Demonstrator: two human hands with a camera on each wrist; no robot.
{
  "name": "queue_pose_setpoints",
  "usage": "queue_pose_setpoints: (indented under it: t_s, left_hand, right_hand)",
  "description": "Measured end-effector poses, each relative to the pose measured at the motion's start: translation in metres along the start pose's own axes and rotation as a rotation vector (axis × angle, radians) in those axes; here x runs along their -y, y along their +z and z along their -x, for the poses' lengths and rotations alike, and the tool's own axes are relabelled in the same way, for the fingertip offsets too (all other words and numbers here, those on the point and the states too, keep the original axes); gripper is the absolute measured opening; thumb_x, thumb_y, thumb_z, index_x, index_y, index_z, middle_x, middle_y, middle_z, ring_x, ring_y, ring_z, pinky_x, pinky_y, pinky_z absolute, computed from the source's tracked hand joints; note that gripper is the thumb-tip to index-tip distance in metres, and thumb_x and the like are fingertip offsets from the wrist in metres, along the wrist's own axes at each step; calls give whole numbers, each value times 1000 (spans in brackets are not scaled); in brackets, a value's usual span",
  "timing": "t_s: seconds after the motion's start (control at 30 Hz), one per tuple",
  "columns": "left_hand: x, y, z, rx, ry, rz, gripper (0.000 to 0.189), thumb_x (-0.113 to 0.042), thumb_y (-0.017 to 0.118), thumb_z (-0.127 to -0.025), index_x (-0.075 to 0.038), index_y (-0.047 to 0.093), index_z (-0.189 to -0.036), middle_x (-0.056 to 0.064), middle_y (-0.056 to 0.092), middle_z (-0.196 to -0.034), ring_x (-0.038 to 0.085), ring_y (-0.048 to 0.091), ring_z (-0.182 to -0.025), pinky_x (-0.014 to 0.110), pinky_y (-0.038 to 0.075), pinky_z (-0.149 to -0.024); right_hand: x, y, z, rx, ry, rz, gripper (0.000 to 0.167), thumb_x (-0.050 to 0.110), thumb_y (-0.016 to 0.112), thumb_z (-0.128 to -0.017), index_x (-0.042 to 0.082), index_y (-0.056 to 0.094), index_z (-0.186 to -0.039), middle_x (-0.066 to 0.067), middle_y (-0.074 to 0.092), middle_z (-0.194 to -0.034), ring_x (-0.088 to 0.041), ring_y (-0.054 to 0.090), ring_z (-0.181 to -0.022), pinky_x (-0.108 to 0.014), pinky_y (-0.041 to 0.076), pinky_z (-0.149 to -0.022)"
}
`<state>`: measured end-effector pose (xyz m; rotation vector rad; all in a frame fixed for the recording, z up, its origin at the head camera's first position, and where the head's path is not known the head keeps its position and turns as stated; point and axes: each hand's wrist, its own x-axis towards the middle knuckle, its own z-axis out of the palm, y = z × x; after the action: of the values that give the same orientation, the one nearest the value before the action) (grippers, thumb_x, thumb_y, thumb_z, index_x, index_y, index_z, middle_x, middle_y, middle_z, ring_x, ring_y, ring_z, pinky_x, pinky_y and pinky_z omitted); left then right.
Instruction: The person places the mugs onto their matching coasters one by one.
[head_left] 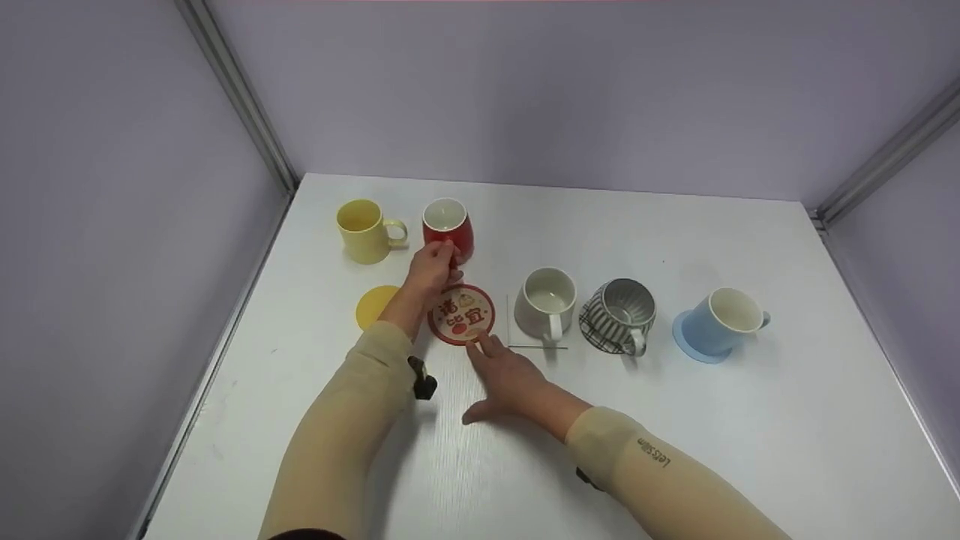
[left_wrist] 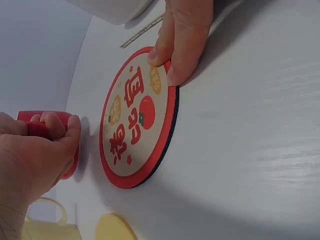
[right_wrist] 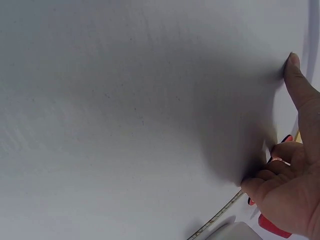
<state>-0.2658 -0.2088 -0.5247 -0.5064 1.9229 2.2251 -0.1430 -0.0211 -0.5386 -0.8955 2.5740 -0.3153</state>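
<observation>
My left hand [head_left: 433, 268] grips the handle of a red mug [head_left: 466, 234], which has a white inside and stands upright at the back of the table. In the left wrist view, the curled fingers wrap its red handle [left_wrist: 39, 130]. Just in front of this mug lies a round red-rimmed coaster [head_left: 461, 313] with red characters and a tomato picture. Fingertips of my right hand [head_left: 514, 382] touch the coaster's near right edge, the thumb spread away toward the table's front. In the right wrist view, the coaster is mostly hidden behind that hand [right_wrist: 295, 190].
A yellow mug [head_left: 364, 238] stands at the back left, behind a yellow coaster [head_left: 373, 304] partly covered by my left forearm. To the right are a white mug [head_left: 534, 309] on a square white coaster, a striped mug [head_left: 611, 319] on a plaid coaster, and a blue mug [head_left: 705, 330] on a blue coaster [head_left: 686, 343].
</observation>
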Motion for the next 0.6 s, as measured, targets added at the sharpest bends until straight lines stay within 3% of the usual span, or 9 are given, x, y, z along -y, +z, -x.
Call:
queue_pose_setpoints:
  t_s: [0.33, 0.5, 0.6]
  left_hand:
    - [-15, -15, 10, 59, 2, -112, 33, -31, 45, -116, -3, 62, -118, 15, 57, -112, 24, 57, -97, 36, 52, -92]
    - [-23, -23, 16, 100, -45, -133, 38, -38, 47, -114, -4, 62, -124, 18, 59, -123, 22, 57, -105, 37, 52, -101]
    - [-26, -27, 20, 126, -37, -142, 39, -37, 46, -115, -3, 61, -125, 16, 58, -119, 23, 56, -106, 37, 53, -104]
  right_hand:
    - [-1, 1, -2, 1, -7, -13, 121, 58, 92, -75, -1, 34, -164, -26, 23, -172, -42, 28, -157, -53, 44, -118]
    - [-1, 2, -4, 2, -6, -7, 121, 58, 92, -75, -1, 34, -164, -27, 23, -171, -42, 27, -157, -53, 43, -118]
    - [-2, 2, -5, 7, -2, -1, 122, 58, 92, -76, -1, 33, -164, -27, 23, -171, -42, 27, -157, -53, 43, -119]
